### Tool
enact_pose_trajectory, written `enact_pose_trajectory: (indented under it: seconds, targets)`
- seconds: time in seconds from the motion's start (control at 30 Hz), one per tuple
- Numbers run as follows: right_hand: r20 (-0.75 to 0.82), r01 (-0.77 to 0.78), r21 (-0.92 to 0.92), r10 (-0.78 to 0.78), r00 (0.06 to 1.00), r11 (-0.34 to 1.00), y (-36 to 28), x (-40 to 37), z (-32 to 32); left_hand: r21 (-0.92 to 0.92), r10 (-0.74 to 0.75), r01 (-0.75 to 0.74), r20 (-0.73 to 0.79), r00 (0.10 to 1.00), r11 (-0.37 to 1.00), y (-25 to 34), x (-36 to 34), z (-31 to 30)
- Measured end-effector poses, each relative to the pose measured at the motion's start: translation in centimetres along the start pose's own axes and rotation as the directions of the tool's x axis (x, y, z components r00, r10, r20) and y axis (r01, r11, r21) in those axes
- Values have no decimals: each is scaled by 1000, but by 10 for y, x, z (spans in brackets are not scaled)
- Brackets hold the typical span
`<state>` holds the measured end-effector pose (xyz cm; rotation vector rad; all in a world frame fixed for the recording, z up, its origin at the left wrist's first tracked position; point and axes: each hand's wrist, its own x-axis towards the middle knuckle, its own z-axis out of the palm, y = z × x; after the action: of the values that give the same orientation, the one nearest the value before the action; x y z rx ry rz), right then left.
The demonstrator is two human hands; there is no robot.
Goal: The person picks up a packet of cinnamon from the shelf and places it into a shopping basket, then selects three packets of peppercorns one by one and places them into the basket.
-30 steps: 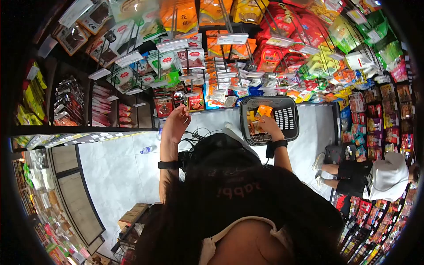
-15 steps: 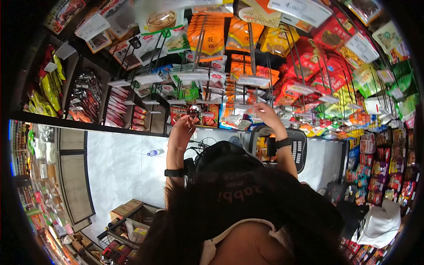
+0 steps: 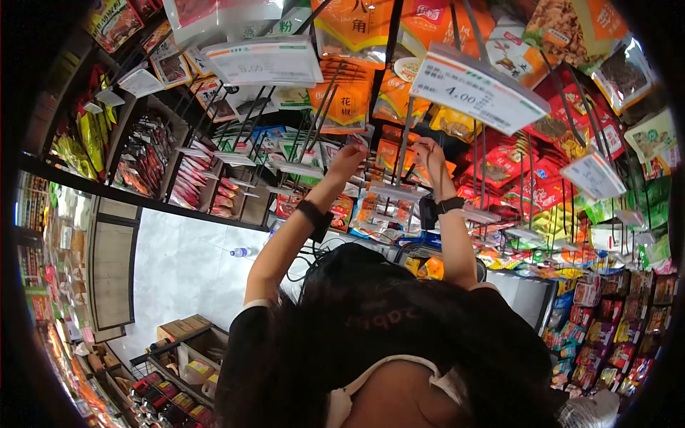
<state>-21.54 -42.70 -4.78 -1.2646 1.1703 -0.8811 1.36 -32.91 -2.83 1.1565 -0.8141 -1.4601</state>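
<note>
My left hand [image 3: 347,162] is raised in front of the hanging rack, its fingers bent and drawn together beside the metal pegs. To its right, my right hand [image 3: 431,161] is up at the same height with the fingertips pinched. What either hand holds is too small to make out. An orange packet [image 3: 389,151] hangs between the two hands, close to the right fingertips. Above them hang orange spice packets [image 3: 345,100] on pegs. Below the hands is a white shelf label [image 3: 397,191]. A dark band sits on each wrist.
Large price tags [image 3: 477,89] jut out on pegs overhead. Red packets [image 3: 499,167] crowd the right side. Dividers hold small packets [image 3: 143,157] at left. On the pale floor [image 3: 178,264] lies a water bottle [image 3: 242,252]. A basket [image 3: 421,257] stands beyond my body.
Both hands have moved up and closer together, from the lower shelf edge to the pegs with orange packets. The view has shifted, bringing the upper price tags nearer.
</note>
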Motion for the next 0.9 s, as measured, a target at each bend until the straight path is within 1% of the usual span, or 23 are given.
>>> enact_pose_trajectory:
  seconds: [0.03, 0.07, 0.1, 0.13, 0.17, 0.2, 0.23, 0.27, 0.3, 0.4, 0.5, 0.57, 0.67, 0.7, 0.8, 0.9]
  targets:
    - [-17, 32, -16, -32, 999, 999, -3, 5, 1, 25, 161, -161, 20, 987, 987, -9, 17, 1]
    - [-34, 64, -31, -65, 997, 997, -7, 10, 3, 47, 316, -318, 45, 948, 947, -18, 35, 0]
    - [-45, 60, -14, -61, 997, 998, -10, 14, 6, 341, 521, -502, 42, 853, 794, -15, 44, 6]
    - [-56, 58, 4, -57, 997, 998, -14, 18, 10, 354, 496, -462, -5, 868, 813, -14, 51, 13]
    - [-36, 30, -120, -34, 999, 992, -20, 23, 7, 365, 470, -422, -52, 881, 830, -12, 58, 21]
    - [5, 113, -211, -114, 993, 971, -15, 31, 5, 389, 438, -391, -36, 898, 834, -10, 65, 22]
    - [37, 160, -254, -156, 987, 954, -9, 36, 2, 415, 405, -361, -20, 914, 835, -8, 71, 23]
    - [57, 184, -249, -176, 983, 951, -4, 42, -2, 441, 371, -332, -4, 928, 834, -5, 77, 24]
    - [74, 204, -231, -192, 979, 951, -6, 41, -2, 535, 400, -334, -7, 916, 775, -1, 79, 28]
    - [110, 247, -149, -232, 966, 958, -16, 42, -2, 655, 534, -431, 48, 844, 621, -7, 101, 26]
    - [134, 299, -92, -286, 949, 950, -27, 47, -3, 695, 571, -463, 92, 816, 550, -3, 102, 21]
    - [148, 335, -63, -323, 935, 940, -30, 51, -1, 655, 515, -450, 107, 850, 607, 4, 92, 18]
    - [157, 361, -58, -349, 924, 931, -41, 52, 2, 621, 455, -429, 130, 881, 656, 15, 79, 12]
    - [146, 257, -137, -237, 960, 957, -53, 46, 4, 612, 439, -424, 137, 888, 668, 17, 76, 11]
    - [180, 222, -25, -214, 960, 975, -60, 40, 11, 594, 414, -413, 144, 899, 690, 20, 70, 9]
    - [159, 172, -163, -146, 976, 971, -68, 37, 15, 578, 399, -408, 150, 904, 707, 22, 67, 11]
